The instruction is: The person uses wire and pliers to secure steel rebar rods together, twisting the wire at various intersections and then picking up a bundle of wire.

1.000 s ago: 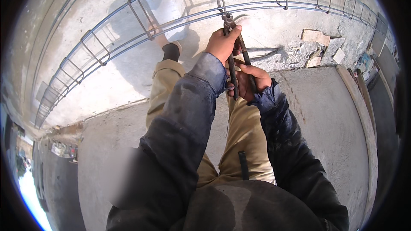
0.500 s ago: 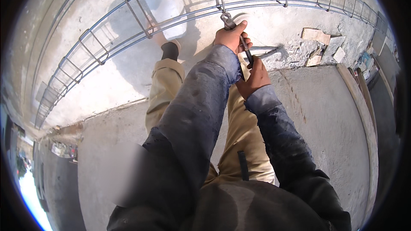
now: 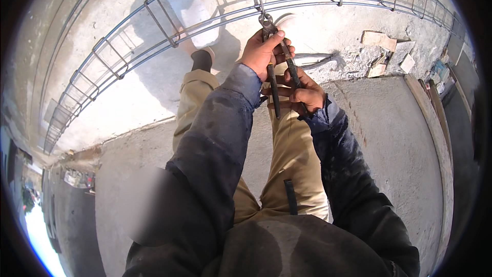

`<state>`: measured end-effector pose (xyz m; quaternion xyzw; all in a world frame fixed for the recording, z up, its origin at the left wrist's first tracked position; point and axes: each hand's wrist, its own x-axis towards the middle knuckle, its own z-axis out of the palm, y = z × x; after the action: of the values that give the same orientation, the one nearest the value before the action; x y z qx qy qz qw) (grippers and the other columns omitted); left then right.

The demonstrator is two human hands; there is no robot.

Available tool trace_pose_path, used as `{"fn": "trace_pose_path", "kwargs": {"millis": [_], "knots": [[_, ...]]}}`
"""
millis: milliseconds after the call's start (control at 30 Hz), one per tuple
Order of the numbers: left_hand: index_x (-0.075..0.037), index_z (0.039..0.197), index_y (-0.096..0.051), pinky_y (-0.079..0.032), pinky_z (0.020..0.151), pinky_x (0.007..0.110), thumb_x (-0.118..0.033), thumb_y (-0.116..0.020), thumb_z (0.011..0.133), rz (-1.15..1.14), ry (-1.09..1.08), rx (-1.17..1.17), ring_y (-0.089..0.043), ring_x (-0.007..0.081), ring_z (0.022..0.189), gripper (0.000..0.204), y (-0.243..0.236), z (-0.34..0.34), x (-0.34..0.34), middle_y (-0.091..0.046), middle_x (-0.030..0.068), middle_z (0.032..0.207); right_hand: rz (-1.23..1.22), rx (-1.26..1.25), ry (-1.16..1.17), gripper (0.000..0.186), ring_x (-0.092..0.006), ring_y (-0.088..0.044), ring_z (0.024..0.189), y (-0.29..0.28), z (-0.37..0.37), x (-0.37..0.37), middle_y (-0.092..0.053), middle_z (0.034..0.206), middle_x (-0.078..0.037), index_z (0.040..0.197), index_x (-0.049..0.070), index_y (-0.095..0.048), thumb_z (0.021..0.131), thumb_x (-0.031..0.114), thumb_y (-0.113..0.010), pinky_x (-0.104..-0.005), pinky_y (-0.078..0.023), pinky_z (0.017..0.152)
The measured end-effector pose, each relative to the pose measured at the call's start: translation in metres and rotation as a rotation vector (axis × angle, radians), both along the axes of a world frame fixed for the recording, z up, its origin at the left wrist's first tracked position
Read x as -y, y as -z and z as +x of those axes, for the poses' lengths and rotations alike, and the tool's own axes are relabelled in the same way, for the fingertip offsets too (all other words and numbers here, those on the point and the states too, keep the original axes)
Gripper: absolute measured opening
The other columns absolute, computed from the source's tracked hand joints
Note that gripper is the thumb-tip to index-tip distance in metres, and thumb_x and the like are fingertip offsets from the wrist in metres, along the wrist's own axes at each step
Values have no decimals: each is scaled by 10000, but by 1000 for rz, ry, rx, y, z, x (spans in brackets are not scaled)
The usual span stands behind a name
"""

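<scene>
Rebar cage obstructs just beyond pincers; room open right of hands.

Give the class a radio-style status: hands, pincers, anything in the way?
Left hand around pincers; right hand lower, at spread handles. Pincer head close to rebar cage, contact unclear. Nothing visible between.

One left hand, one right hand, one pair of pincers, two handles, one rebar cage

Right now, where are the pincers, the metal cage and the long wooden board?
Pincers (image 3: 273, 83): head view, on the handle further left.
Metal cage (image 3: 258, 6): head view, where a loop meets a long bar.
Long wooden board (image 3: 434, 123): head view, on its flat face.
</scene>
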<state>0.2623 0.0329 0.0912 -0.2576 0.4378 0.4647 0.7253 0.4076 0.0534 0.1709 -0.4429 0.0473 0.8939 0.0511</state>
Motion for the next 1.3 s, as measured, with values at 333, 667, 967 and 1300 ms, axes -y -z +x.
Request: {"fn": "trace_pose_path", "kwargs": {"millis": [333, 667, 967, 1300], "knots": [[-16, 968, -488, -547, 634, 338, -313, -642, 809, -75, 85, -124, -629, 212, 695, 370, 0, -2, -7, -599, 105, 796, -71, 95, -93, 573, -457, -483, 1085, -13, -22, -23, -403, 1228, -241, 1132, 87, -400, 588, -95, -383, -592, -458, 837], [7, 950, -540, -480, 503, 309, -410, -611, 793, 0, 463, -251, -604, 190, 645, 451, -18, -28, -24, -582, 86, 763, -63, 151, -174, 615, -438, -526, 1024, -23, -55, -35, -404, 1173, -264, 1180, 105, -305, 597, -75, -385, -611, -457, 819], [16, 1006, -571, -494, 676, 345, -276, -604, 780, -155, 645, -1133, -630, 262, 730, 370, 7, -25, -13, -641, 153, 815, -219, 3, -25, 678, -452, -400, 1185, -4, -11, -13, -376, 1292, -235, 1165, 173, -399, 552, -117, -376, -660, -342, 915], [-63, 950, -671, -496, 733, 358, -235, -648, 743, 241, 1024, -1291, -628, 271, 767, 271, 22, -56, -33, -655, 153, 860, -138, -247, 36, 533, -468, -360, 1205, 8, -4, -8, -310, 1350, -255, 1244, 206, -344, 789, 13, -545, -651, -331, 923]]}}
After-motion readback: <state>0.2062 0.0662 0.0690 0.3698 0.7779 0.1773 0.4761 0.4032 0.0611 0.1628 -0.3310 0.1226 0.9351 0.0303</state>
